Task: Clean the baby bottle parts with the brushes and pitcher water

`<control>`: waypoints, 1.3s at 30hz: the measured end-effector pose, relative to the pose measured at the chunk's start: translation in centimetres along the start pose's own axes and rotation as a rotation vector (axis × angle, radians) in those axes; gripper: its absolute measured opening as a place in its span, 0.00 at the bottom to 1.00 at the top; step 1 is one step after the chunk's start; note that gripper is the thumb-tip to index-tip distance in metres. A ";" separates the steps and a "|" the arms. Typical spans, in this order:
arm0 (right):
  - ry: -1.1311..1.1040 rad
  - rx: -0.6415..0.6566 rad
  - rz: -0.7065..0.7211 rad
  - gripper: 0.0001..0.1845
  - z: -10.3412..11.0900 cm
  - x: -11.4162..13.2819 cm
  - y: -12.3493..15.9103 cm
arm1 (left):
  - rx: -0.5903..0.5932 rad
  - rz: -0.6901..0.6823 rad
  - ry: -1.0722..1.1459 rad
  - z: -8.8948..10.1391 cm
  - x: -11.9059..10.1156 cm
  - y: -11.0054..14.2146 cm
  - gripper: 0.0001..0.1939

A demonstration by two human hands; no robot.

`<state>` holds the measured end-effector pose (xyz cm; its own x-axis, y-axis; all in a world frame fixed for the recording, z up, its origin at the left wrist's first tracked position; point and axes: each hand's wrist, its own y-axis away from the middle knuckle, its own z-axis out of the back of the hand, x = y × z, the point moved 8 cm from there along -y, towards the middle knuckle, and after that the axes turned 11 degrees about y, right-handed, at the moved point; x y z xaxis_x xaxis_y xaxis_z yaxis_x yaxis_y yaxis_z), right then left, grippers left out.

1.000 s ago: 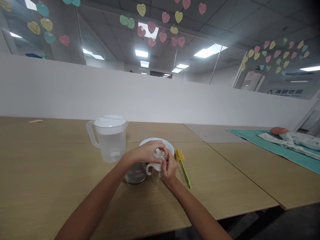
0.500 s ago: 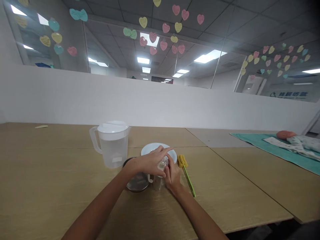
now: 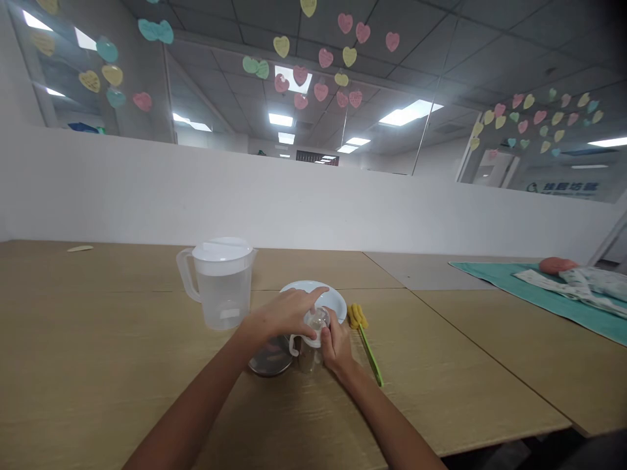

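Note:
A clear baby bottle [image 3: 310,359] with a white collar, a see-through domed cap and a white side handle stands upright before me on the table. My right hand [image 3: 337,344] is closed around its right side, thumb near the collar. My left hand [image 3: 288,314] curves around the top from the left, its thumb at the collar and its index finger stretched out behind the cap. Under my left wrist lies a round grey metal dish [image 3: 271,363], partly hidden. Behind the hands is a white plate [image 3: 337,301]. A bottle brush [image 3: 369,352] with a yellow sponge head and green handle lies to the right.
A lidded plastic pitcher [image 3: 224,287] holding clear liquid stands on the left. On the far right, a teal cloth [image 3: 482,275] carries folded fabric [image 3: 543,287] and an orange-red item [image 3: 557,265]. The white wall [image 3: 313,209] rises behind the wooden table [image 3: 122,346].
My left hand has shifted slightly left and its fingers have spread, so more of the cap and collar shows. My right hand stays at the bottle.

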<state>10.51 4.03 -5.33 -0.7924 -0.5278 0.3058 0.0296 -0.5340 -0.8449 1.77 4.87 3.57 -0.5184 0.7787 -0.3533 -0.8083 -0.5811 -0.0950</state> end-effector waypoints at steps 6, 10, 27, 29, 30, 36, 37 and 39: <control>0.029 0.012 -0.030 0.21 -0.1 -0.3 0.1 | -0.011 -0.028 -0.189 0.3 -1.7 0.2 0.40; 0.037 0.014 -0.018 0.22 0.0 -0.2 0.0 | -0.033 -0.042 -0.226 0.5 -2.0 0.2 0.41; 0.013 0.023 0.019 0.25 0.0 -0.6 0.1 | -0.192 -0.071 0.028 2.8 -0.5 1.1 0.30; 0.024 0.018 0.024 0.25 0.1 -0.5 0.1 | -0.259 -0.041 -0.019 3.7 0.4 1.1 0.29; 0.027 0.017 0.023 0.25 0.1 -0.5 0.1 | -0.281 -0.012 -0.064 4.0 0.9 1.0 0.27; 0.003 0.049 0.025 0.23 0.0 -0.1 -0.1 | -0.240 0.071 -0.326 1.6 3.8 -1.0 0.20; 0.000 0.054 0.024 0.23 0.0 0.0 -0.1 | -0.216 0.068 -0.338 0.8 4.2 -1.4 0.20; -0.005 0.063 0.017 0.23 0.0 0.1 -0.2 | -0.166 0.056 -0.338 -0.8 4.7 -2.0 0.21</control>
<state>10.45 4.09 -5.15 -0.7886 -0.5404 0.2934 0.0817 -0.5650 -0.8210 1.15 9.52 1.31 -0.6456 0.7628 -0.0382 -0.7342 -0.6336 -0.2438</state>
